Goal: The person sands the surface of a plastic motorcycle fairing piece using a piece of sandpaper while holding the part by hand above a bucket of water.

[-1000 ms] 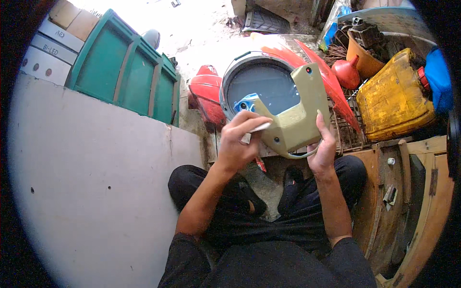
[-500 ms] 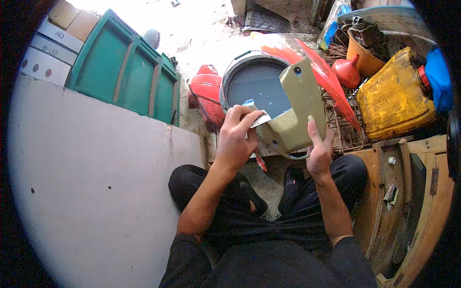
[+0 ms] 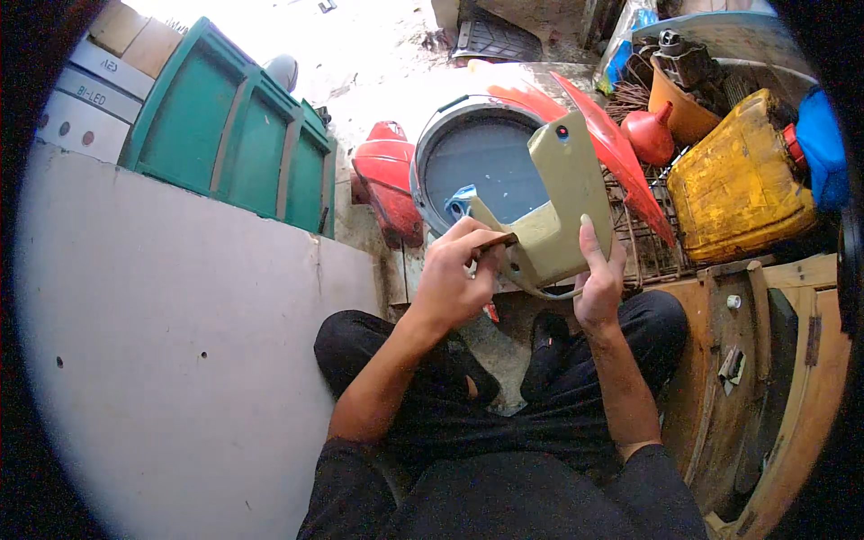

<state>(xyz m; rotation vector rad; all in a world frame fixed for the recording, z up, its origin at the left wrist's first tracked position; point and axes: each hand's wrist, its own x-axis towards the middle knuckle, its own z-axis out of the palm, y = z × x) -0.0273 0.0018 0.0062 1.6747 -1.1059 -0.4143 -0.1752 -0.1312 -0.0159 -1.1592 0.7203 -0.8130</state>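
In the head view, the right hand (image 3: 600, 279) has its grip clamped on a khaki panel (image 3: 576, 198), the thumb lying along the near face at the lower right edge and the other fingers going behind, where they are mostly hidden. The panel is roughly U-shaped and tilted, its taller arm rising up and away from the right thumb, with a hole near the top of that arm. It sits between the two hands, to the left of the right grip and to the right of the left one, and in the view it covers the near right part of a round bucket (image 3: 419, 180) that holds greyish liquid. The left hand (image 3: 454, 279) has its grip closed on a thin brown sheet (image 3: 498, 243), pinched between thumb and fingers; the sheet's far end overlaps the panel's lower left part, though I cannot tell whether it presses on it. A blue patch shows at the panel's left tip, just above the left fingers. A red plastic part (image 3: 389, 180) lies left of the bucket, and a long red fairing (image 3: 621, 162) slants down to its right, near a red funnel (image 3: 648, 135) and a stained yellow jerrycan (image 3: 742, 180).
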